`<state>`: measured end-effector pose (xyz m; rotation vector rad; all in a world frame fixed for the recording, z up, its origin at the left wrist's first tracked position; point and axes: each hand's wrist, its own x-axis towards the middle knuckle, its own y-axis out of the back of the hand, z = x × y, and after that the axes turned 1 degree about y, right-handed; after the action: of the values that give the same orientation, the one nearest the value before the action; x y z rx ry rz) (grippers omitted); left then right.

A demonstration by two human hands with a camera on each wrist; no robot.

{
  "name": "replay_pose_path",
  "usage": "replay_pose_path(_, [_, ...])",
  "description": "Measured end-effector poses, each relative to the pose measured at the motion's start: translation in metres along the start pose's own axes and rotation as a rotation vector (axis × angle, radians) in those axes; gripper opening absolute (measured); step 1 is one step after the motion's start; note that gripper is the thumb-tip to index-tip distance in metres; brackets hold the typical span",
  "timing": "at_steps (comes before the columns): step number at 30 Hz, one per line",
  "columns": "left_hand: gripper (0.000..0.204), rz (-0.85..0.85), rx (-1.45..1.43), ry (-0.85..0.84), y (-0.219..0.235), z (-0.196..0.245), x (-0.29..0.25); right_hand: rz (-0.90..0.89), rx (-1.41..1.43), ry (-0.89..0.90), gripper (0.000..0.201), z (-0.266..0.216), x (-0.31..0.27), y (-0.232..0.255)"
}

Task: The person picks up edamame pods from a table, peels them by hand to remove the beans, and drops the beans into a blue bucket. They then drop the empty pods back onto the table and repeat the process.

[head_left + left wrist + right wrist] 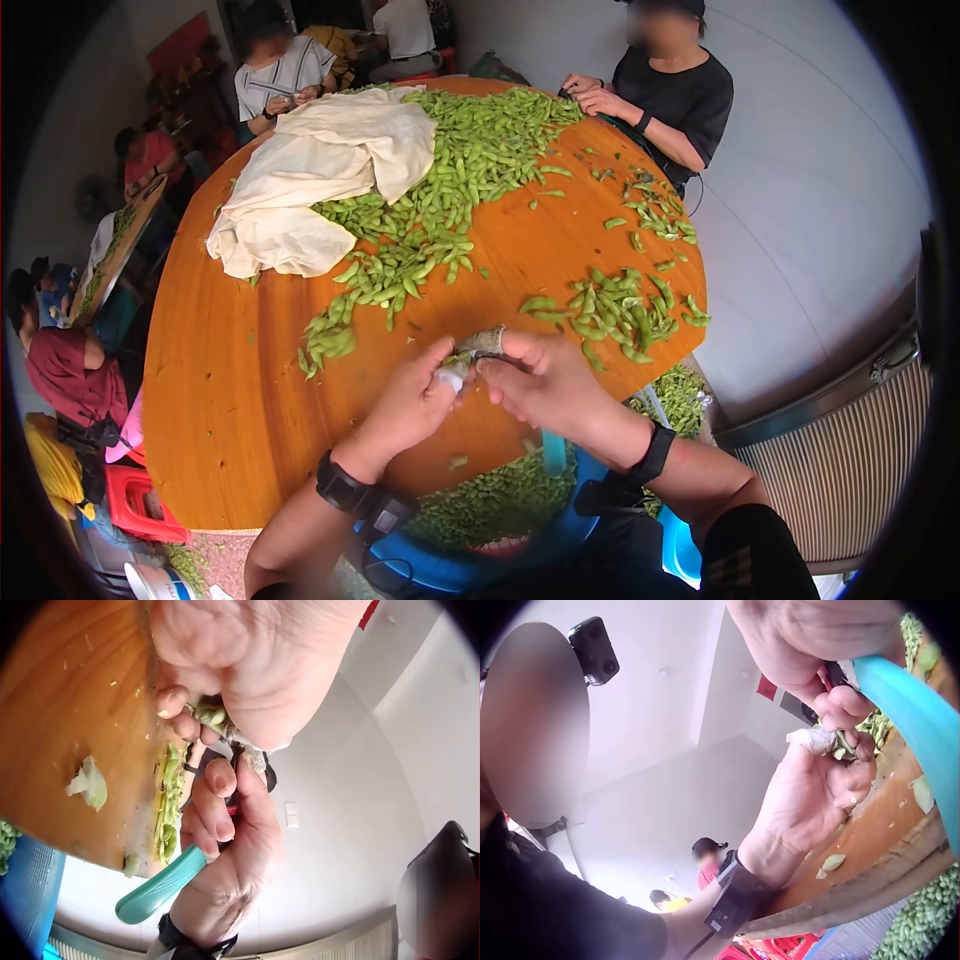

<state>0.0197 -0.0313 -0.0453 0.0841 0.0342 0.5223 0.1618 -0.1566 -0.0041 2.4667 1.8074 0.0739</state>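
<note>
Just over the table's near edge, my left hand [405, 400] pinches a green bean pod [210, 714] between thumb and fingers; white wrapping covers its thumb. My right hand [555, 385] grips a tool with a teal handle [161, 889], its fingers curled round it. The tool's working end is mostly hidden between the hands, close to the pod. A grey woven wrap [484, 341] covers the right index finger. Below both hands, a blue basin [425, 572] holds many shelled green beans [490, 500].
The round wooden table [240, 400] bears a large heap of pods [470, 150], partly under a cream cloth [330, 160]. A smaller pile of pods [620, 310] lies to the right. Two people sit across the table. A red stool [140, 500] stands at the left.
</note>
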Motion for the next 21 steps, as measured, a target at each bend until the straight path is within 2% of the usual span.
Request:
replay_pose_path(2, [0.018,-0.011,-0.068,0.025,0.001,0.003,0.001,-0.009,0.068,-0.095,0.012,-0.003,0.001,-0.001])
replay_pose_path(7, [0.019,-0.070,-0.206,0.095,0.001,0.008,0.003,-0.019,0.171,-0.132,0.013,-0.005,0.008,0.006])
replay_pose_path(10, [0.018,-0.050,-0.284,0.130,-0.002,0.019,0.002,0.004,0.176,-0.151,0.013,-0.007,0.009,0.010])
replay_pose_path(16, [0.016,-0.040,-0.174,0.059,0.001,0.009,0.004,0.020,0.170,-0.116,0.012,-0.012,0.002,0.010])
replay_pose_path(19, [0.015,0.017,-0.212,0.136,0.000,0.014,0.002,0.015,0.172,-0.103,0.011,-0.013,-0.001,0.010])
replay_pose_path(21, [0.015,-0.001,-0.198,0.123,0.000,0.012,0.003,0.011,0.187,-0.110,0.011,-0.012,-0.003,0.009])
